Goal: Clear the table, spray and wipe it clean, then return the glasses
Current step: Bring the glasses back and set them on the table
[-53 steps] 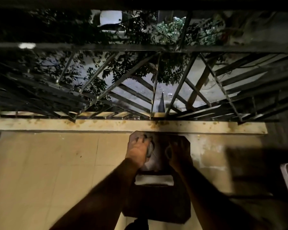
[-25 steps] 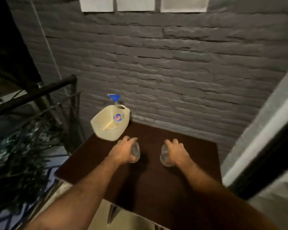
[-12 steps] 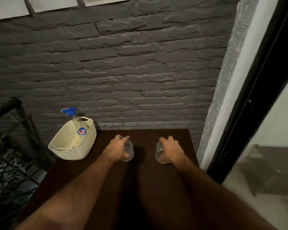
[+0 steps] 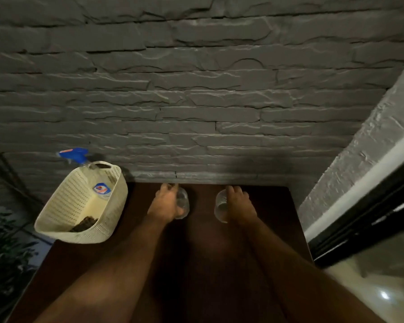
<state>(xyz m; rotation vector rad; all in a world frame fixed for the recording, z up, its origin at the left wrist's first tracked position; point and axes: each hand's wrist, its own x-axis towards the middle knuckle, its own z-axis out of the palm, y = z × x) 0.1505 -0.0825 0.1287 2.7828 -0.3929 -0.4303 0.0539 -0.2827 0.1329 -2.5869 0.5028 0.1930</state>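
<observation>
The left hand [image 4: 166,203] is wrapped around a clear glass [image 4: 182,203], the fingers curled about its smooth round wall, and the right hand [image 4: 239,206] is closed in the same way on a second clear glass [image 4: 221,207], whose ribbed transparent side is seen at the inner edge of the palm. Both glasses are held low over the far part of a dark brown table [image 4: 201,264], near its 12 o'clock edge, the left one at about 11 o'clock and the right one at about 1 o'clock; whether their bases are touching the tabletop cannot be told. The two glasses are kept apart, with a bare strip of the smooth, matte tabletop between them. At the table's 10 o'clock corner a cream plastic basket [image 4: 63,220] with perforated, lattice-like walls and a rounded rim is set, partly overhanging the left edge. Inside it a translucent spray bottle [image 4: 96,190] with a round blue and red label is leaned, its blue trigger head projected above the rim toward the wall. Behind the table, at 12 o'clock, a wall [image 4: 196,101] of rough grey stone-textured bricks is seen. At 3 o'clock a black door frame [image 4: 371,213] with a glossy pane is seen.
</observation>
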